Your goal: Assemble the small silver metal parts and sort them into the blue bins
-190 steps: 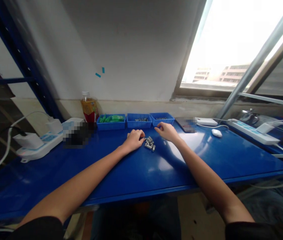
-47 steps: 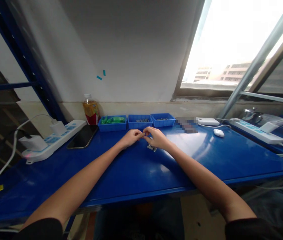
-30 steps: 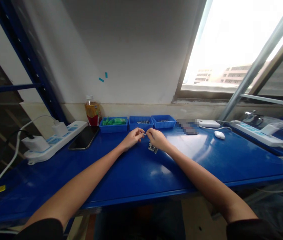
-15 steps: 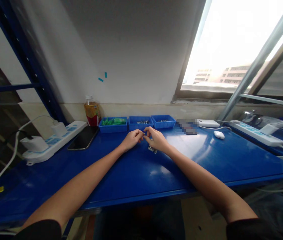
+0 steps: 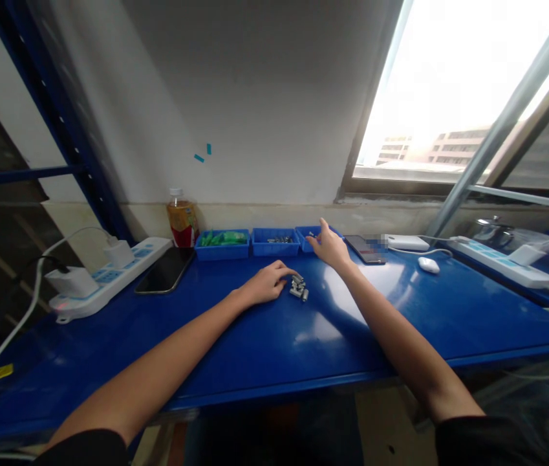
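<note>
My left hand (image 5: pixel 268 283) rests on the blue table (image 5: pixel 264 336), fingers curled, its tips touching a small pile of grey metal parts (image 5: pixel 298 287). My right hand (image 5: pixel 328 245) reaches over the right-most blue tray (image 5: pixel 303 232), thumb up and fingers pinched down into it; what they hold is hidden. The middle blue tray (image 5: pixel 275 241) holds small metal pieces. The left blue tray (image 5: pixel 222 244) holds green parts.
A drink bottle (image 5: pixel 182 219) stands by the wall left of the trays. A black phone (image 5: pixel 164 270) and a white power strip (image 5: pixel 94 279) lie to the left. Another phone (image 5: pixel 365 248), a white mouse (image 5: pixel 429 265) and a second power strip (image 5: pixel 497 263) lie to the right.
My hands were together above the pile, working a small part. Now they have parted: the left hand dropped beside the pile and the right hand moved back to the right-most tray.
</note>
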Tool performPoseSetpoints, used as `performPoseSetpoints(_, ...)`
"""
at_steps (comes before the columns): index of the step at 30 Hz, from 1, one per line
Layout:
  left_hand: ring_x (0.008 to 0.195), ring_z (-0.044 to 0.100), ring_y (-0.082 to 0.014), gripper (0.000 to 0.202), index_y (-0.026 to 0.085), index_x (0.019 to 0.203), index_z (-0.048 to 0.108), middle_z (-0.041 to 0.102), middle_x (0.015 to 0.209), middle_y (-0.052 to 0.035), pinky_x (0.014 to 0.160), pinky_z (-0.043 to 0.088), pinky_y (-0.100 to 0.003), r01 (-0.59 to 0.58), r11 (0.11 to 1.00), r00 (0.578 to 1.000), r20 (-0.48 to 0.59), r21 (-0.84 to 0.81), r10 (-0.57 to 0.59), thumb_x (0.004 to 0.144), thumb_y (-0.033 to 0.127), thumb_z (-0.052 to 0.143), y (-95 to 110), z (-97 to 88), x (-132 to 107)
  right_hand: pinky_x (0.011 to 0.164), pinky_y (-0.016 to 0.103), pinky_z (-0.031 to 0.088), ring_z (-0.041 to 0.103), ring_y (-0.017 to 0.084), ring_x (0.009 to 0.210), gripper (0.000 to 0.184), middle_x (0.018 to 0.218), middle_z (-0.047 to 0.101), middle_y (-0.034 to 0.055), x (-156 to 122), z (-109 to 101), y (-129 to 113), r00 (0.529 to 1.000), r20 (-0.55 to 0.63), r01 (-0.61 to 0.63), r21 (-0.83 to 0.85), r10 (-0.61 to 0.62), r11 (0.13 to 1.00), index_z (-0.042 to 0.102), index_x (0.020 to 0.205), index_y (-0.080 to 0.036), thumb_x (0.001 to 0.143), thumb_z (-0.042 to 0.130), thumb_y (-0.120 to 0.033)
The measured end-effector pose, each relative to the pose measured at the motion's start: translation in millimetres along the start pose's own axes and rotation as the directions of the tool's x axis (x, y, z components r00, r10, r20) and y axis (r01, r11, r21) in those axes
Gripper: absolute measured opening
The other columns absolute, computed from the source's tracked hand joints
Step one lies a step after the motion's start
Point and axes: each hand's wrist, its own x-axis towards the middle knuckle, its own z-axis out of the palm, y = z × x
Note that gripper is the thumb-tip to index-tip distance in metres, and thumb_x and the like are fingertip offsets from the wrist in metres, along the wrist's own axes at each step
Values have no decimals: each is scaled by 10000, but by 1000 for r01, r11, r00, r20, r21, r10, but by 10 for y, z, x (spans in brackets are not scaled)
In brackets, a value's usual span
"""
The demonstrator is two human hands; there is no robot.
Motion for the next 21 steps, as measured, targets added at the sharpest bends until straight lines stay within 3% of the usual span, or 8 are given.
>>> performPoseSetpoints(2, 857, 572, -141, 390, 233, 1149, 618, 554, 1021, -54, 815, 444, -255, -44, 999, 999, 5, 0, 44, 815, 102, 468, 27, -2, -18, 717, 310, 426, 615, 259, 916, 554, 980, 669, 113, -88, -8, 87, 993, 114, 19, -30, -15, 999, 425, 1328, -131, 859, 530, -406)
performPoseSetpoints(5, 859, 575, -148, 331, 222, 1081, 634, 557, 1028, -56, 809, 444, -254, -58, 998, 998, 18, -9, 58, 816, 110, 472, 51, -15, -29, 682, 284, 419, 621, 218, 819, 413, 892, 673, 87, -270, 15, 106, 961, 249, 115, 24, -117, 993, 571, 1179, -153, 854, 542, -406)
performPoseSetpoints(13, 666, 523, -148, 88, 170, 855, 595, 568, 788, -29, 661, 422, -257, 63, 998, 998, 5, 5, -63, 775, 182, 561, 60, -22, 20, 715, 258, 400, 584, 162, 791, 174, 793, 643, 37, -393, 140, -153, 903, 206, 330, 232, -378, 915, 653, 953, -178, 856, 540, -269)
performPoseSetpoints(21, 664, 519, -152, 116, 166, 854, 603, 570, 810, -48, 637, 408, -263, 105, 988, 994, 4, 113, -106, 782, 231, 541, 35, -6, 70, 715, 252, 387, 570, 153, 779, 139, 776, 643, 32, -426, 208, -152, 885, 204, 356, 284, -419, 890, 636, 796, -181, 842, 506, -188)
